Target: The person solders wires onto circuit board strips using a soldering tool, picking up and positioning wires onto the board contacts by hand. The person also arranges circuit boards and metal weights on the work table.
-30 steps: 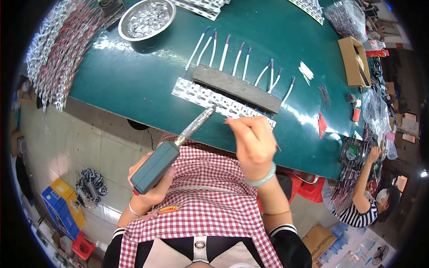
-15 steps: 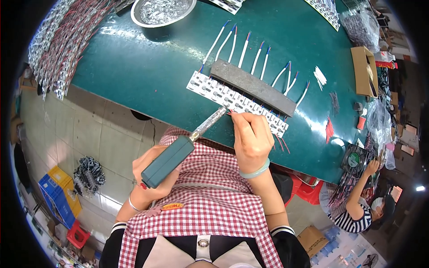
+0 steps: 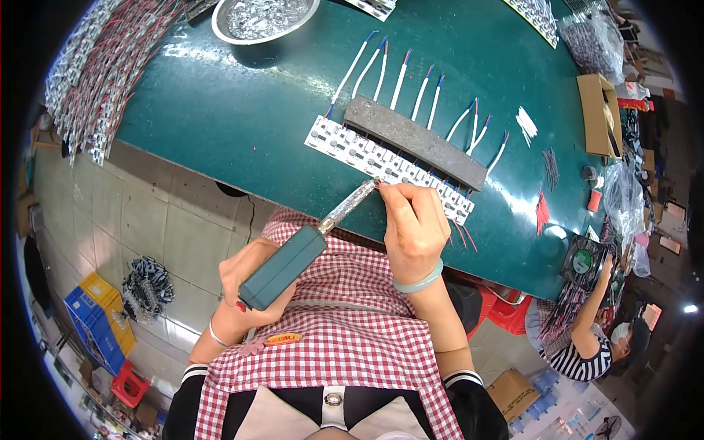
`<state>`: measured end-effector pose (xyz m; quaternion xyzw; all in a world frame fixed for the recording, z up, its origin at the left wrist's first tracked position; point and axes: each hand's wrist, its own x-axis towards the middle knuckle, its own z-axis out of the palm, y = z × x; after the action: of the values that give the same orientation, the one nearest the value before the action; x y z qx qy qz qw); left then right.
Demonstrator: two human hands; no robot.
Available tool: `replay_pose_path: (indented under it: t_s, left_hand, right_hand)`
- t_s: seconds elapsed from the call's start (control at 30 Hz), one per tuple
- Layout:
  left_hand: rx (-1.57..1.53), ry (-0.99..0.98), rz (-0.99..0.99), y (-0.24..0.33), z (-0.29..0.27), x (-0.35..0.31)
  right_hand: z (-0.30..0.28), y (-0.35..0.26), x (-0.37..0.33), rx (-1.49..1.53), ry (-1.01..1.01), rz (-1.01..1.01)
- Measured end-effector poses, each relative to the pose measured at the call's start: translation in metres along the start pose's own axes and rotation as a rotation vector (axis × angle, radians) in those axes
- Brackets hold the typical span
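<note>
My left hand (image 3: 253, 273) is closed around the green block handle of a soldering iron (image 3: 282, 268). Its silvery shaft points up and right, and the tip meets the near edge of a white circuit board strip (image 3: 359, 155). Beside the tip, my right hand (image 3: 415, 226) pinches a short red wire (image 3: 378, 185), mostly hidden by the fingers, against that edge. A long dark grey bar (image 3: 414, 141) lies along the far side of the strip. White-sleeved cables (image 3: 400, 84) with blue and red ends stick out beyond it. Loose red wires hang from the strip's right end.
A metal bowl (image 3: 220, 23) with silvery bits stands on the green table (image 3: 213, 117). Wired strips (image 3: 110, 66) are heaped at far left. White tubes (image 3: 526, 125), grey pieces (image 3: 550, 167) and red wires (image 3: 541, 213) lie right, near a cardboard box (image 3: 595, 117). A co-worker (image 3: 587, 352) sits at right.
The soldering iron has shifted slightly right and up, bringing its tip closer to my right fingertips. My right hand has barely moved. The co-worker's arm has moved a little.
</note>
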<state>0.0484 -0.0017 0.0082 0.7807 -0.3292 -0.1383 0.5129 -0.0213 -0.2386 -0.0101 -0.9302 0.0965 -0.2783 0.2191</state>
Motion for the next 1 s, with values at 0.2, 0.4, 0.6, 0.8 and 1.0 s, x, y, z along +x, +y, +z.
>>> replay_pose_path:
  t_s: [0.2, 0.4, 0.6, 0.8, 1.0]
  left_hand:
    - [0.037, 0.076, 0.088, -0.001, 0.002, 0.001]
    - [0.108, 0.105, 0.083, 0.005, -0.002, 0.002]
    - [0.104, 0.133, 0.061, 0.004, -0.004, -0.004]
    - [0.124, 0.152, 0.056, 0.001, -0.004, -0.006]
    - [0.075, 0.126, 0.054, -0.002, -0.004, -0.004]
  right_hand:
    - [0.001, 0.000, 0.001, -0.001, 0.006, -0.001]
    - [0.001, -0.001, 0.002, -0.004, 0.010, 0.014]
    - [0.000, 0.001, 0.001, -0.005, 0.009, -0.018]
    - [0.008, -0.010, 0.010, 0.045, 0.017, -0.023]
    - [0.013, -0.010, 0.012, 0.043, 0.004, -0.007]
